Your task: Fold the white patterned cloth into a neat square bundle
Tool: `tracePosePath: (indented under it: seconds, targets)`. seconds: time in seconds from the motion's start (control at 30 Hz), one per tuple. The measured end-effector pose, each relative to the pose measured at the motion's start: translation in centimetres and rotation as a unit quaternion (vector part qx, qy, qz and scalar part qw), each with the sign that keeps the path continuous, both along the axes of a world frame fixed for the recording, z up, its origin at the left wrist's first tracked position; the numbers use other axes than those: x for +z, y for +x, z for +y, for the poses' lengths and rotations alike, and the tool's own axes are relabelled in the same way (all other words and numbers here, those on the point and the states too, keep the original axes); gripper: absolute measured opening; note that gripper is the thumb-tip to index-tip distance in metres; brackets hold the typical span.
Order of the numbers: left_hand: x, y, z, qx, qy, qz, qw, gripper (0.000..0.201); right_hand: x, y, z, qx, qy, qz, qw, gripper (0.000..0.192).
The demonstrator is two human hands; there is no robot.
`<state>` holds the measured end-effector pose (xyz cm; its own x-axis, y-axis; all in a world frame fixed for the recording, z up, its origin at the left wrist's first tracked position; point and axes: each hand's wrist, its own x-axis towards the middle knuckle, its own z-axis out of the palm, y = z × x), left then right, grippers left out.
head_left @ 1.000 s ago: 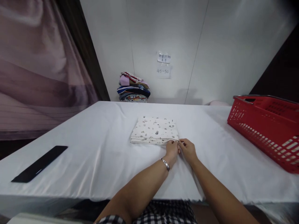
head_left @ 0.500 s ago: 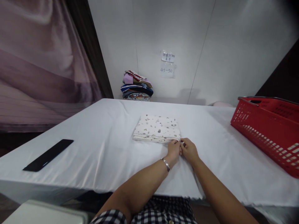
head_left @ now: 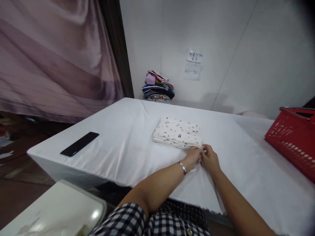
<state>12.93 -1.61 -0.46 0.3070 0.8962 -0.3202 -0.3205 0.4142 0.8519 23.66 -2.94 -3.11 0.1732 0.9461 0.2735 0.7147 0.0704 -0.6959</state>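
Note:
A folded white cloth with a small scattered print lies on the table covered in white fabric. Its layered edge faces me. My left hand, with a silver bracelet at the wrist, is closed at the cloth's near right corner, fingers tucked around the edge. Right beside it, my right hand pinches the same corner between thumb and fingers. The fingertips of both hands nearly meet there and partly hide the corner.
A black phone-like slab lies at the table's left. The red plastic basket stands at the right. Folded clothes are stacked by the far edge, below paper signs on the wall. A white surface is at lower left.
The view has turned left, so everything appears shifted rightward and more floor shows at left. Both hands stay at the cloth's near right corner; the cloth looks unchanged.

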Motion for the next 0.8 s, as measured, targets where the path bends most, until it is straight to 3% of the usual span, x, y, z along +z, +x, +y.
tracePosePath:
  seconds: [0.17,0.27,0.4,0.53,0.7,0.8]
  targets:
    - [0.0,-0.9,0.2,-0.036,-0.028,-0.018,0.999,0.015,-0.1,0.0,0.2,0.028,0.005,-0.042,0.999,0.029]
    - [0.0,-2.4,0.7,-0.028,-0.046,-0.025,0.998,0.015,0.0,0.0,0.3,0.012,-0.007,-0.076,0.997,0.026]
    - [0.2,-6.3,1.8,0.036,-0.075,-0.026,0.996,0.023,0.0,0.0,0.2,-0.008,-0.016,-0.104,0.994,0.03]
    - [0.8,-11.9,2.8,0.106,-0.073,-0.015,0.991,0.022,-0.1,0.0,0.2,-0.021,-0.032,-0.114,0.993,0.032]
    - [1.6,-19.1,4.0,0.221,-0.025,0.052,0.974,0.019,-0.3,0.1,0.2,-0.012,-0.029,-0.118,0.992,0.035]
    - [1.6,-22.0,4.8,0.289,0.017,0.126,0.949,0.017,-0.5,0.0,0.3,-0.015,-0.008,-0.122,0.992,0.037]
